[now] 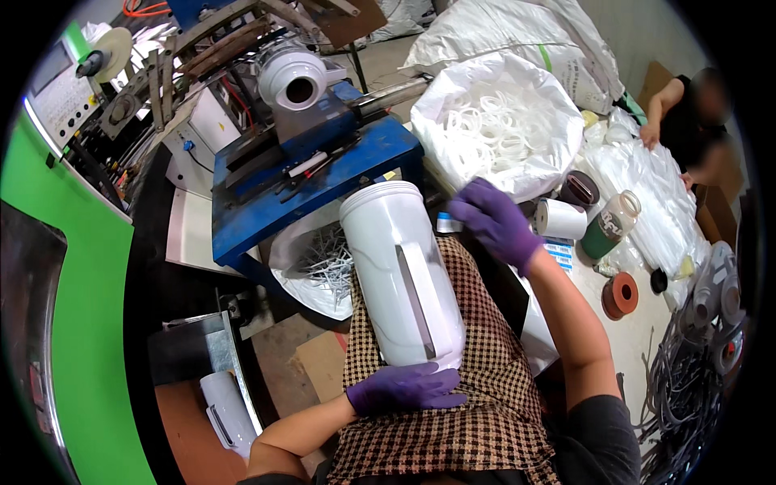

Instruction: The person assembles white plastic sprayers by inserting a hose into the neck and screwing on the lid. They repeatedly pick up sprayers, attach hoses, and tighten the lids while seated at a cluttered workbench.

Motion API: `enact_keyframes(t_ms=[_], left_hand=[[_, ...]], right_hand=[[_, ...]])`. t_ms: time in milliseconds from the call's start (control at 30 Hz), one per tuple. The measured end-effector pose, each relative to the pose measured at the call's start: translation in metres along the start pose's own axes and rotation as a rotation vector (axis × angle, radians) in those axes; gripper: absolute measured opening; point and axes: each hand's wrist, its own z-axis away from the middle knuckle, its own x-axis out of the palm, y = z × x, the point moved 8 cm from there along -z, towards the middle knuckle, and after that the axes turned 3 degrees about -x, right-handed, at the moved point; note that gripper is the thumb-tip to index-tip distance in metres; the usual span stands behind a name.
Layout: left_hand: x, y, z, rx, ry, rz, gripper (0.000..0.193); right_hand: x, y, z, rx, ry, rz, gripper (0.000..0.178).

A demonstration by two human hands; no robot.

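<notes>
A white plastic canister with a long side handle (380,267) rests on my checked apron (493,331), its ringed neck pointing away from me. My left hand (404,388), in a purple glove, steadies it at the bottom end with the fingers laid across the base. Right of the neck, apart from it, is my right hand (495,222), also gloved in purple, with curled fingers. Whatever those fingers may hold is hidden. Just beyond that hand stands a white bag (432,105) full of clear-white plastic rings (493,129). A small blue-and-white item (447,222) lies beside the hand.
A blue metal stand (275,198) carries tools and a machine with another white part (299,81). Below is a bag of metal pieces (327,271). On the right table (590,331) are a white roll (560,218), a green-liquid jar (612,225) and tape (619,297). Another person (699,113) works far right.
</notes>
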Motion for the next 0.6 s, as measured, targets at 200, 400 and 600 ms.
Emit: enact_keyframes(t_ms=[200, 400, 600], left_hand=[[0.0, 0.004, 0.009, -0.035, 0.085, 0.028, 0.063], [-0.001, 0.0, 0.016, -0.078, 0.106, 0.017, 0.06], [-0.07, -0.06, 0.106, -0.903, 0.507, 0.241, 0.041]], right_hand=[[0.077, 0.013, -0.071, 0.063, -0.245, 0.108, 0.027], [0.087, 0.022, -0.07, 0.15, -0.009, 0.293, 0.05], [-0.008, 0.053, -0.073, 0.01, 0.196, 0.202, 0.033]])
